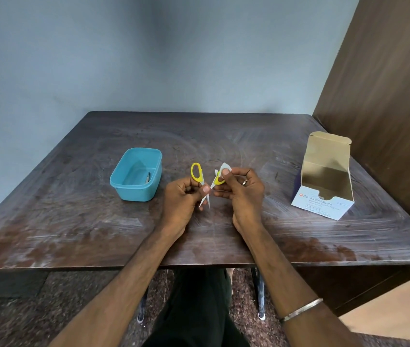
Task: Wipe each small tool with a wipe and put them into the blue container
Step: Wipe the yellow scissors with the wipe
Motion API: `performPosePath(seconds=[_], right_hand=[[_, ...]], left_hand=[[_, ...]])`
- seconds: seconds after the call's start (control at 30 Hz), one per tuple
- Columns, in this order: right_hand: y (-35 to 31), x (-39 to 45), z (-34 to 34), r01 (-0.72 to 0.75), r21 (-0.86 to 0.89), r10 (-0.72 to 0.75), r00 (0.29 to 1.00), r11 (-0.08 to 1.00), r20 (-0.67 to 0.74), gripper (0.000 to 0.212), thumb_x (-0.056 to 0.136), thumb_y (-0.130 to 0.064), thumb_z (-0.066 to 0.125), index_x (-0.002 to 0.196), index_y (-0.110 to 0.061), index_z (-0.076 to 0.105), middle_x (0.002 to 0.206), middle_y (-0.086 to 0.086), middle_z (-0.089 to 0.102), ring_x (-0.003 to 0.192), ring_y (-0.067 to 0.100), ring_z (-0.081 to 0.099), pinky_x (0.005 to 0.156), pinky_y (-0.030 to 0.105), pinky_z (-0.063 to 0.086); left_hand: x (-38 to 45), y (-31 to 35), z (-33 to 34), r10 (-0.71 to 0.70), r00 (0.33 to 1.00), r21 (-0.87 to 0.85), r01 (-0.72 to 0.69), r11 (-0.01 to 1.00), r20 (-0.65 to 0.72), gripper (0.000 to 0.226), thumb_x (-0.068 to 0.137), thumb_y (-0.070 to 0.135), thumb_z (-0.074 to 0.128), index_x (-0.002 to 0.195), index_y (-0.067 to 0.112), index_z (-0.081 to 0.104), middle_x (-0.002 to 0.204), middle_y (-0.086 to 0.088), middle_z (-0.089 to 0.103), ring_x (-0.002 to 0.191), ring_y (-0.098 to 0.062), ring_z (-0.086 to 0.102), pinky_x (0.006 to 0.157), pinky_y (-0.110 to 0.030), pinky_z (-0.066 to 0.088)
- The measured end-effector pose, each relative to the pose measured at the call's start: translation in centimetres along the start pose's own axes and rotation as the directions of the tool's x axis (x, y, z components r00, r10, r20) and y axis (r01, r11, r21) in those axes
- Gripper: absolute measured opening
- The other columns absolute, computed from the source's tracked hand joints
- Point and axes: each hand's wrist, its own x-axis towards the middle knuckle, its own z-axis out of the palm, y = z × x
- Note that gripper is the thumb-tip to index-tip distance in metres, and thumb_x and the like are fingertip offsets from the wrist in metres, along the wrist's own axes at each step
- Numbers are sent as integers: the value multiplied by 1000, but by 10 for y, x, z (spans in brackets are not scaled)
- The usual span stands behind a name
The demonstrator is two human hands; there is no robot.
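Landmark: blue container (136, 174), sitting on the dark wooden worktop (73, 221), left of centre.

Small yellow-handled scissors (201, 182) held above the worktop, just right of the container and apart from it. Blades spread open, tips pointing down toward the person, handles pointing away.

Left hand (182, 200): fingers curled around the scissors near the pivot, thumb pressed on the blade; one yellow handle loop stands clear above the fingers.

Right hand (240, 190), further right of the container: thumb and fingers pinch a white wipe (224, 169) against the second yellow handle loop. A ring shows on one finger, a metal bangle (301, 309) on that wrist.

Inside the container, against its right wall, lies a small metal tool (148, 177); too small to say which kind.

Far right of the container, well apart, an opened box of alcohol swabs (324, 181) stands on the worktop, its lid flap up and its cardboard interior visible.

Pale blue wall (148, 58) behind the container; brown panel (386, 96) at far right.
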Motion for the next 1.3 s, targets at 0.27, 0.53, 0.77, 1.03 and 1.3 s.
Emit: performPosePath(seconds=[0.27, 0.53, 0.77, 1.03, 1.3], right_hand=[[0, 3, 1, -36, 58, 40, 997, 998, -62, 12, 93, 0, 64, 87, -9, 58, 86, 14, 67, 77, 30, 73, 49, 34, 58], [2, 5, -1, -1, 61, 3, 999, 998, -41, 9, 90, -3, 69, 98, -7, 70, 81, 10, 75, 73, 25, 71, 56, 30, 57], [-5, 1, -1, -5, -50, 10, 995, 999, 101, 14, 90, -2, 67, 81, -10, 75, 61, -4, 67, 52, 7, 54, 49, 18, 43], [-6, 0, -3, -65, 11, 61, 971, 998, 229, 14, 93, -3, 61, 87, -2, 73, 65, 2, 65, 54, 10, 55, 49, 19, 43], [-6, -4, -2, -62, 39, 44, 929, 997, 368, 17, 83, -17, 67, 93, -7, 76, 76, 2, 69, 65, 11, 62, 60, 22, 49]], left_hand=[[3, -3, -1, -6, 999, -40, 4, 999, -47, 12, 88, 0, 67, 77, 3, 69, 74, -13, 72, 50, -11, 51, 46, -26, 45], [1, 0, -4, -11, 998, -84, 16, 996, 60, 17, 95, 6, 59, 87, 9, 73, 63, -4, 65, 54, -11, 49, 49, -24, 40], [-1, 2, -5, -64, 979, -15, 68, 998, 195, 24, 95, 3, 57, 76, 9, 72, 61, -7, 61, 58, -14, 52, 51, -25, 38], [0, 2, -5, -60, 981, -30, 67, 997, 183, 25, 94, -1, 55, 74, 5, 68, 56, -6, 57, 54, -16, 49, 51, -27, 38], [0, 1, -6, -45, 985, -87, 60, 994, 167, 29, 94, -4, 53, 69, 6, 64, 54, -6, 56, 49, -13, 49, 48, -25, 41]])
